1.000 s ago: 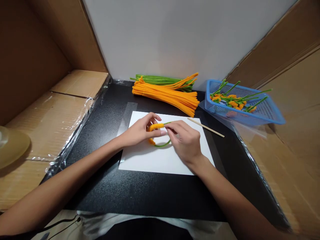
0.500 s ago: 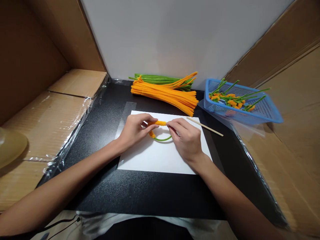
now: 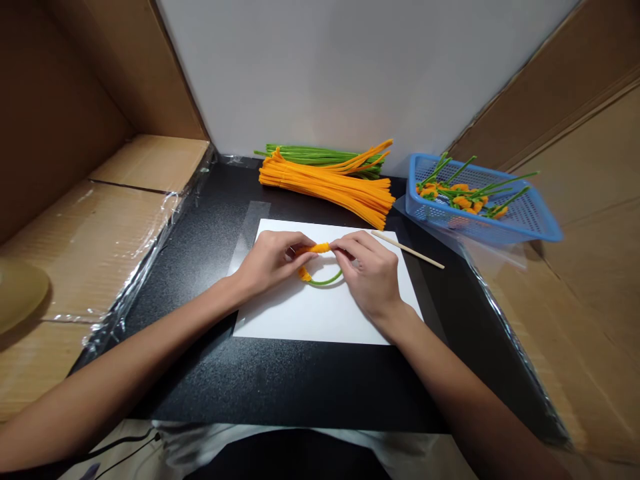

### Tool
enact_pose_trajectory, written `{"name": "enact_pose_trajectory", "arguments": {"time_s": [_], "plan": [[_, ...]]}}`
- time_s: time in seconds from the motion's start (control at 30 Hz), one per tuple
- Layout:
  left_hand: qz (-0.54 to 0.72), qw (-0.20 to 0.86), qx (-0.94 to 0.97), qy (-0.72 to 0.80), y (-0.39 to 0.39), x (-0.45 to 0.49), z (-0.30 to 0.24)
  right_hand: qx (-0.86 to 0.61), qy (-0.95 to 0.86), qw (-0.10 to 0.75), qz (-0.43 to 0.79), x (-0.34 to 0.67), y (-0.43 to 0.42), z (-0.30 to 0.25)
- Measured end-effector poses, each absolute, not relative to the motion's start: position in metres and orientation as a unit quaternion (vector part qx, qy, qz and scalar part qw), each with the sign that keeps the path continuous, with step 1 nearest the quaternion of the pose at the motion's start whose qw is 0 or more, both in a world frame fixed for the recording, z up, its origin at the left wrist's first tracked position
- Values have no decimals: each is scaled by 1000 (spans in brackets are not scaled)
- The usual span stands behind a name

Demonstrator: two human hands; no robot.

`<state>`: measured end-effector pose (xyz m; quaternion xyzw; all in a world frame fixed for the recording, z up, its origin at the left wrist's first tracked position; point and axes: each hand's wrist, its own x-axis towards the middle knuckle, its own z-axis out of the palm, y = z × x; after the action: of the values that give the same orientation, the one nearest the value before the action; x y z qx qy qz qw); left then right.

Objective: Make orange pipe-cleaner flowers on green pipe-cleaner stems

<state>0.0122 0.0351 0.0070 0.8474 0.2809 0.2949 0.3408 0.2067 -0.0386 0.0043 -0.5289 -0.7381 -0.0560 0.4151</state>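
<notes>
Over a white sheet of paper (image 3: pixel 310 317), I hold a pipe cleaner loop. Its coiled orange part (image 3: pixel 323 248) runs between my fingertips at the top and shows again at the lower left. The bare green pipe cleaner (image 3: pixel 326 282) curves along the bottom of the loop. My left hand (image 3: pixel 273 260) is closed, with thumb and fingers pinching the orange coil. My right hand (image 3: pixel 373 273) pinches the loop at the coil's right end. The fingers hide exactly what its tips grip there.
A thin wooden stick (image 3: pixel 410 250) lies across the paper's upper right corner. Behind the paper are bundles of orange pipe cleaners (image 3: pixel 325 190) and green pipe cleaners (image 3: pixel 300 155). At the back right, a blue basket (image 3: pixel 530 230) holds several orange flowers with green stems. Cardboard walls flank the black table (image 3: pixel 210 380).
The orange coil between my fingertips looks shorter and tighter, and my right fingertips sit slightly closer to the left hand. The whole view has shifted a little.
</notes>
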Motion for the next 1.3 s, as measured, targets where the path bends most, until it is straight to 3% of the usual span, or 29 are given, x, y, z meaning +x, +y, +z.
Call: {"name": "enact_pose_trajectory", "arguments": {"time_s": [0.17,0.33,0.43,0.57,0.73,0.9,1.13,1.3], "plan": [[330,339,824,311,35,14,5,-562,-681,470,30,204,-38,7],[416,334,760,371,34,17,4,-584,-481,595,270,198,-34,6],[427,329,757,370,34,17,2,-585,-429,603,333,196,-33,5],[428,303,784,331,35,16,0,-606,-504,582,201,197,-36,7],[412,277,823,277,36,15,-2,-581,-647,494,28,199,-41,10],[392,262,841,267,36,15,-5,-553,-684,474,40,200,-40,6],[442,285,791,312,36,17,-5,-608,-525,550,231,196,-36,1],[454,275,795,292,37,15,0,-599,-620,502,74,202,-38,8]]}}
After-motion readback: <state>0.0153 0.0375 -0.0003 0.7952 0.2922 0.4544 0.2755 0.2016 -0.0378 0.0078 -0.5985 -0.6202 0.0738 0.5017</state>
